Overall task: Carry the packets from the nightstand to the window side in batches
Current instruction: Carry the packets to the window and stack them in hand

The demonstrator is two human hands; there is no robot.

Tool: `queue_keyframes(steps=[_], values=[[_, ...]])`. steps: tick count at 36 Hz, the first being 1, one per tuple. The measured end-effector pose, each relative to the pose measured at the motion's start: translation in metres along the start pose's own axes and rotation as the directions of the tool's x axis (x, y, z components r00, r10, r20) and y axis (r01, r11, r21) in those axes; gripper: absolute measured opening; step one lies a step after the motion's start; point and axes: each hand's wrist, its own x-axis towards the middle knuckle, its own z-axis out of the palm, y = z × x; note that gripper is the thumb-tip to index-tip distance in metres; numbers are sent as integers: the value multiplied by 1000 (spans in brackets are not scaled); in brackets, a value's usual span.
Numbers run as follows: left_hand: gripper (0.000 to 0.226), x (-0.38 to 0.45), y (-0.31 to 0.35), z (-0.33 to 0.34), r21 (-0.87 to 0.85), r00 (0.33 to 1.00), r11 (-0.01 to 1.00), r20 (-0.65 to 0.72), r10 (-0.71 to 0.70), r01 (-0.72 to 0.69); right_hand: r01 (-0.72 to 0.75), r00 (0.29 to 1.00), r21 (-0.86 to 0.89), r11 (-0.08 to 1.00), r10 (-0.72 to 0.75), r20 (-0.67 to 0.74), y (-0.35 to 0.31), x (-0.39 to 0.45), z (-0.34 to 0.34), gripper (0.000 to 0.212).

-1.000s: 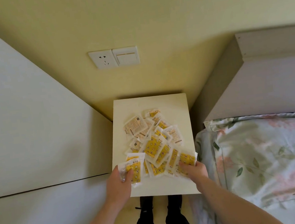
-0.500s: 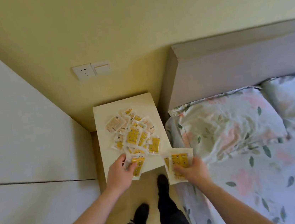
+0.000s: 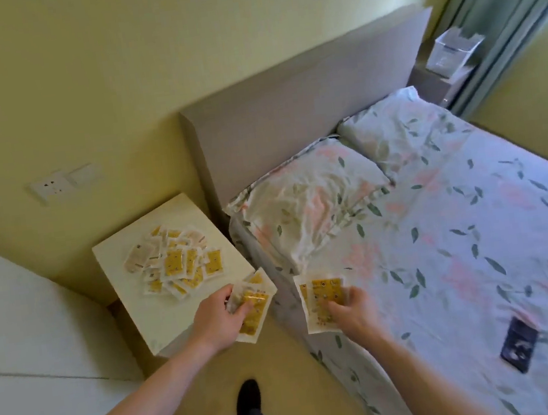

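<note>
Yellow-and-white packets (image 3: 174,262) lie heaped on the nightstand (image 3: 175,317) worktop. Your left hand (image 3: 218,319) pinches a few packets in its grip over the worktop's near corner; your right hand (image 3: 352,306) pinches another few above the bed (image 3: 461,253) edge. A strip of floor (image 3: 286,371) runs open between nightstand and bed.

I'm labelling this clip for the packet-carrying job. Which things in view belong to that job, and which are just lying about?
Part of the job:
- left hand, gripping a few packets
- right hand, gripping a few packets
- pile of packets
- nightstand

Just lying about:
- phone on the bed
- pillows
- wall socket
- curtain
</note>
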Motion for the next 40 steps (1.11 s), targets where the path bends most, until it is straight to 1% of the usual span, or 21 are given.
queue_keyframes(steps=[3, 6, 8, 12, 15, 19, 23, 26, 29, 30, 31, 33, 34, 35, 36, 38, 40], values=[[16, -29, 39, 38, 23, 997, 997, 26, 73, -74, 39, 998, 11, 999, -39, -54, 40, -39, -46, 9], [21, -65, 75, 85, 51, 988, 988, 59, 141, -144, 30, 991, 25, 999, -26, -131, 92, -79, -96, 10], [17, -93, 98, 120, 57, 984, 984, 74, 164, -168, 33, 985, 41, 999, -26, -170, 129, -106, -130, 11], [18, -144, 135, 185, -7, 970, 977, 116, 211, -212, 49, 967, 73, 996, -29, -253, 196, -157, -195, 12], [24, -177, 159, 225, -28, 954, 965, 149, 261, -260, 37, 951, 109, 993, -2, -308, 240, -188, -236, 10], [9, -224, 207, 262, -33, 953, 965, 151, 263, -261, 45, 936, 165, 985, 16, -351, 284, -220, -283, 11], [9, -249, 248, 296, -41, 935, 954, 189, 299, -296, 85, 917, 190, 978, -2, -400, 315, -237, -330, 15], [22, -257, 271, 326, -62, 921, 948, 223, 319, -313, 96, 899, 198, 975, 1, -438, 336, -245, -363, 24], [58, -256, 292, 366, -81, 918, 948, 236, 317, -307, 85, 878, 221, 972, 32, -478, 363, -256, -399, 35], [58, -255, 301, 383, -96, 917, 949, 245, 316, -301, 80, 869, 226, 971, 43, -493, 375, -260, -412, 36], [47, -257, 313, 402, -99, 909, 948, 268, 319, -303, 75, 860, 226, 971, 52, -507, 387, -266, -425, 37], [14, -267, 340, 442, -103, 892, 942, 302, 336, -320, 48, 848, 218, 975, 75, -524, 414, -278, -450, 34], [9, -273, 355, 465, -119, 878, 934, 320, 356, -336, 41, 840, 220, 975, 85, -535, 429, -285, -464, 35], [19, -278, 370, 488, -125, 861, 926, 341, 377, -356, 34, 828, 224, 974, 99, -552, 444, -292, -480, 37], [21, -283, 384, 510, -140, 850, 922, 357, 387, -361, 22, 807, 233, 972, 120, -578, 458, -298, -495, 37], [6, -297, 409, 548, -148, 827, 915, 391, 404, -377, -3, 765, 253, 967, 166, -622, 485, -315, -519, 34], [16, -314, 433, 579, -166, 796, 900, 420, 435, -404, -15, 737, 283, 959, 201, -645, 512, -331, -539, 35]])
